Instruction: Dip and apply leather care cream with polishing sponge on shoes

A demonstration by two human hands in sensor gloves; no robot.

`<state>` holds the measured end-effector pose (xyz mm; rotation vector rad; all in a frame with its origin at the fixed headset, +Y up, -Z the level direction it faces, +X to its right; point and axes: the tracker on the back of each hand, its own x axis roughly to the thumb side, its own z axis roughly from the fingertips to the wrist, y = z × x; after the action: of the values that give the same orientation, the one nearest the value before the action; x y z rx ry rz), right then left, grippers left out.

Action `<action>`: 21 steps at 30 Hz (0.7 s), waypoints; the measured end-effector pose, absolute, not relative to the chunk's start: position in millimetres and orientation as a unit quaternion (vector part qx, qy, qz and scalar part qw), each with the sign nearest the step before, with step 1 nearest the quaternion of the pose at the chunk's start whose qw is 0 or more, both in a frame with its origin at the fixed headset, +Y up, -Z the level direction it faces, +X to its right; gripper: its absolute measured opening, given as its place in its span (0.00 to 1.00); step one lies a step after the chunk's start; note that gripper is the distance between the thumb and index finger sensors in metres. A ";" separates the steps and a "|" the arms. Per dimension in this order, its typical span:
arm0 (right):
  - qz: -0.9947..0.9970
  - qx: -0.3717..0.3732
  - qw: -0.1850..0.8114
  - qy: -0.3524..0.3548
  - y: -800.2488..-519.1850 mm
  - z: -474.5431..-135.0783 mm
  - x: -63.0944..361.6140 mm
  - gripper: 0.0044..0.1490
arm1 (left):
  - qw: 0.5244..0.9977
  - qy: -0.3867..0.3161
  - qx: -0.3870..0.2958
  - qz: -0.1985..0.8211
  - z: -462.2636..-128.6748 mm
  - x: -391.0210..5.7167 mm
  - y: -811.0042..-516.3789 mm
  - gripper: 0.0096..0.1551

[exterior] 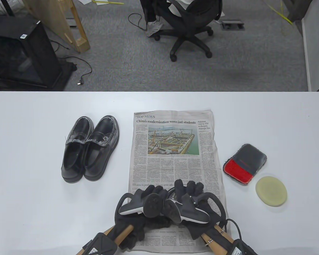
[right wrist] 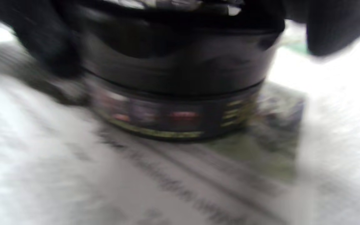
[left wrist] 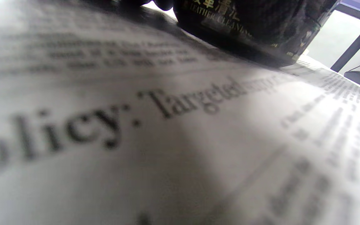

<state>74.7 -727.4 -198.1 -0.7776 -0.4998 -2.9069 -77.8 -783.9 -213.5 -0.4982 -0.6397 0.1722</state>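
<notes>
A black cream jar [right wrist: 173, 106] with a label band stands on the newspaper [exterior: 172, 159] near the table's front edge. In the table view it is almost hidden between my two hands. My left hand [exterior: 152, 190] curls round the jar [left wrist: 230, 31] from the left side. My right hand [exterior: 189, 186] grips the jar's lid [right wrist: 180, 62] from above, with fingers [right wrist: 333, 28] down either side of it. A round pale yellow polishing sponge [exterior: 271, 191] lies to the right of the paper. The pair of black leather shoes [exterior: 90, 148] sits left of the paper, toes pointing away.
A dark grey and red cloth pad [exterior: 245, 164] lies just above the sponge. The white table [exterior: 29, 186] stretches to both sides. Beyond its far edge are an office chair [exterior: 187, 29] and a black cabinet [exterior: 21, 53] on grey carpet.
</notes>
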 end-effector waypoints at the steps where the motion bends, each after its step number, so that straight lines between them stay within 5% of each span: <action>1: -0.945 -0.279 -0.001 -0.169 -723.7 -199.4 78.9 0.63 | 0.915 -0.311 -0.242 0.084 -213.6 -77.7 -784.1 0.63; 4: -0.950 -0.262 0.019 -0.169 -723.3 -203.5 83.3 0.60 | 0.915 -0.312 -0.242 0.083 -213.6 -77.4 -784.2 0.63; 9: -0.970 -0.169 0.171 -0.045 -736.4 -206.5 69.9 0.69 | 0.916 -0.311 -0.242 0.080 -213.4 -77.1 -783.9 0.63; 12: -0.974 -0.146 0.147 -0.091 -730.8 -210.9 76.1 0.66 | 0.915 -0.311 -0.242 0.082 -213.7 -77.8 -784.0 0.63; 15: -0.952 -0.238 0.017 -0.190 -724.3 -208.1 87.0 0.60 | 0.915 -0.311 -0.243 0.083 -213.7 -77.6 -784.2 0.63; 18: -0.939 -0.276 -0.018 -0.205 -721.6 -203.3 92.1 0.61 | 0.915 -0.311 -0.243 0.082 -213.7 -77.3 -784.4 0.63; 21: -0.952 -0.257 0.049 -0.157 -724.3 -203.0 88.1 0.65 | 0.916 -0.310 -0.242 0.079 -213.6 -77.1 -784.3 0.62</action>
<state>88.1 -724.3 -203.0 -0.7824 -0.4785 -2.9023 -77.1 -784.3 -213.6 -0.4976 -0.6382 0.1622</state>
